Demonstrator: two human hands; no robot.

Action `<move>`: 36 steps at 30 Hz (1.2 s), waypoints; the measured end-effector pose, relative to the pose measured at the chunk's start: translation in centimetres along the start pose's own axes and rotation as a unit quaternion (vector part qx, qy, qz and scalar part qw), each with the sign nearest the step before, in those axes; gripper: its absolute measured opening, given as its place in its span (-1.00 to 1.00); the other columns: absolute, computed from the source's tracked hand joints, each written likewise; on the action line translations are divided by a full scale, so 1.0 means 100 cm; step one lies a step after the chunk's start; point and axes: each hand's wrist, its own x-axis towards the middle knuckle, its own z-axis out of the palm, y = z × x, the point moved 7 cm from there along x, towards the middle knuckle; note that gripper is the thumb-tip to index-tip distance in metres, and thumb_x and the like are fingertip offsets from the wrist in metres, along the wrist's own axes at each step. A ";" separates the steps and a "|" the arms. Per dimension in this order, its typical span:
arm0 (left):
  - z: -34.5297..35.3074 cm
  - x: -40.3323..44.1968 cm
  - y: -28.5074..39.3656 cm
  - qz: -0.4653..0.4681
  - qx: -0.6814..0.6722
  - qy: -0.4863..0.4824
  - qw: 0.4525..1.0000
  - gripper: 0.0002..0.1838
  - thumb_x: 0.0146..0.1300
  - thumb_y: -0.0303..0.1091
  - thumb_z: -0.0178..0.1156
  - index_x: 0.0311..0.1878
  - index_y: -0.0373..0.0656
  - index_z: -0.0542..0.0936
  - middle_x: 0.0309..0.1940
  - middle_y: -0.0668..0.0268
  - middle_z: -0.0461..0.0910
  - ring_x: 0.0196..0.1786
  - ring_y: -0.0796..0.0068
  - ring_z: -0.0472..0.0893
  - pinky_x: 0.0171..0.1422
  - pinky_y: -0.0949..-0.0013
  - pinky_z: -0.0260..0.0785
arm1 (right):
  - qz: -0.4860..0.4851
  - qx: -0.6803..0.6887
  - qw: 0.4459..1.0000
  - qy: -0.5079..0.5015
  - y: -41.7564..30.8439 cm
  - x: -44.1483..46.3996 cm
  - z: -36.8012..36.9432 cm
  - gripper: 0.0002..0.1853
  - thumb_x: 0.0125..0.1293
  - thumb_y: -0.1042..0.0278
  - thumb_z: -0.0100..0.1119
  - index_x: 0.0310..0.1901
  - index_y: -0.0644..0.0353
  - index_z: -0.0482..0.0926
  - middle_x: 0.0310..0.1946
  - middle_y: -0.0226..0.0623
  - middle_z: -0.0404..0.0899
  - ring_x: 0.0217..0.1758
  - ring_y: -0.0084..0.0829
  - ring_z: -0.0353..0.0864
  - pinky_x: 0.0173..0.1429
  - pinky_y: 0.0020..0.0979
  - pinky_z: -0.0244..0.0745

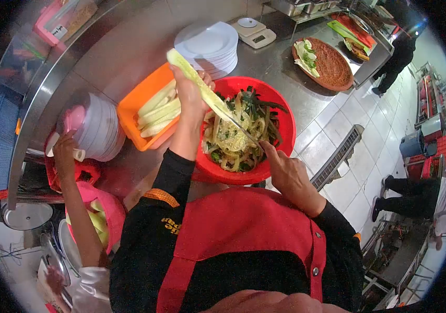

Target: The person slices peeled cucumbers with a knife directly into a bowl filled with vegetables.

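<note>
My left hand [189, 96] is closed around a long peeled cucumber piece [208, 94], which slants down over a red bowl [286, 117]. A knife [249, 135] is gripped in my right hand [292, 178], its thin blade at the cucumber's lower end. Pale sliced pieces and dark green leafy vegetables [241, 141] fill much of the bowl. Just left of it, an orange tub [127, 109] holds several more long peeled cucumber pieces [159, 116].
Stacked white plates [206, 39] and a kitchen scale [255, 34] stand behind the bowl. A brown stone dish [332, 65] with leaves sits farther right. Another person's arm [79, 208] reaches in at left, by a stack of bowls [100, 125] and a pink basin [116, 214].
</note>
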 end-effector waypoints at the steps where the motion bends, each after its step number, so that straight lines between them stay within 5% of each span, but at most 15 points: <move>1: 0.000 0.000 -0.003 -0.017 0.002 0.007 1.000 -0.43 0.24 0.37 -0.43 -0.30 0.00 0.19 -0.62 0.38 0.15 -0.59 0.49 0.16 -0.54 0.45 0.07 | -0.015 -0.019 0.999 0.024 -0.002 0.000 -0.003 -0.39 0.03 0.62 -0.10 0.21 0.17 0.17 -0.43 -0.06 0.51 -0.51 -0.09 0.55 -0.46 -0.18 0.45; 5: 0.003 0.002 -0.011 -0.068 -0.001 -0.012 0.998 -0.38 0.22 0.39 -0.41 -0.46 -0.05 0.16 -0.69 0.38 0.14 -0.66 0.51 0.13 -0.61 0.43 0.00 | -0.015 -0.035 0.999 0.010 0.001 -0.001 -0.001 -0.40 0.04 0.60 -0.09 0.21 0.14 0.19 -0.43 -0.09 0.50 -0.52 -0.10 0.55 -0.48 -0.18 0.45; 26: 0.012 -0.023 -0.067 -0.272 -0.116 -0.002 0.955 -0.39 0.18 0.39 -0.26 -0.37 -0.07 0.23 -0.65 0.40 0.10 -0.67 0.54 0.13 -0.64 0.51 0.01 | 0.005 -0.080 0.996 0.041 0.012 0.022 0.003 -0.42 0.15 0.49 -0.10 0.26 -0.05 0.14 -0.36 -0.16 0.44 -0.44 -0.14 0.57 -0.41 -0.18 0.49; 36: 0.025 -0.036 -0.059 -0.210 -0.170 -0.077 0.960 -0.40 0.22 0.35 -0.26 -0.39 -0.08 0.30 -0.66 0.36 0.19 -0.59 0.48 0.20 -0.47 0.37 0.14 | 0.041 -0.095 0.992 0.066 0.013 0.020 0.003 -0.42 0.16 0.47 -0.11 0.26 -0.04 0.14 -0.38 -0.16 0.44 -0.45 -0.15 0.57 -0.39 -0.16 0.48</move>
